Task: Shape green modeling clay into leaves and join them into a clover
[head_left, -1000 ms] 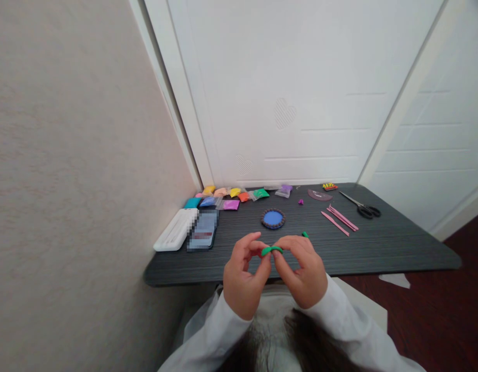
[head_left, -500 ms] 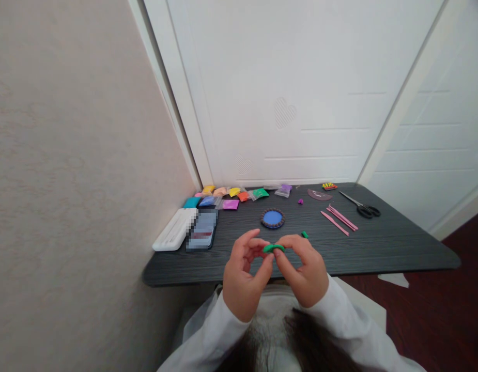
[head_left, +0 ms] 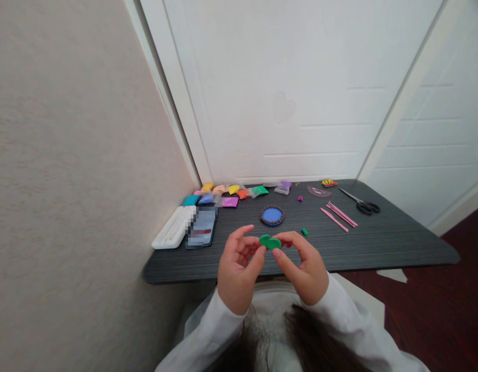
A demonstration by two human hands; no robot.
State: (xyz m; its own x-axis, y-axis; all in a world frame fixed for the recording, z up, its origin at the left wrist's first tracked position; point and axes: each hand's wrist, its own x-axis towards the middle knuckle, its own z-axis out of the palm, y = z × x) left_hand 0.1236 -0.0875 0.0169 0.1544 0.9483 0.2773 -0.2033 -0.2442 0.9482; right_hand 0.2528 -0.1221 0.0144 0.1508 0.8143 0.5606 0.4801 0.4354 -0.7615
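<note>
Hands (head_left: 235,274) pinch a green two-lobed piece (head_left: 270,242) between them, its underside and gripped edges hidden.

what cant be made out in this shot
Back of the green piece: head view, turned away, hidden by its own front.
Phone screen: head view, covered by pixelated blocks.
Markings on the half-round sheet: head view, too small to read.
Left sleeve and right sleeve: head view, cut off by the bottom edge.
</note>
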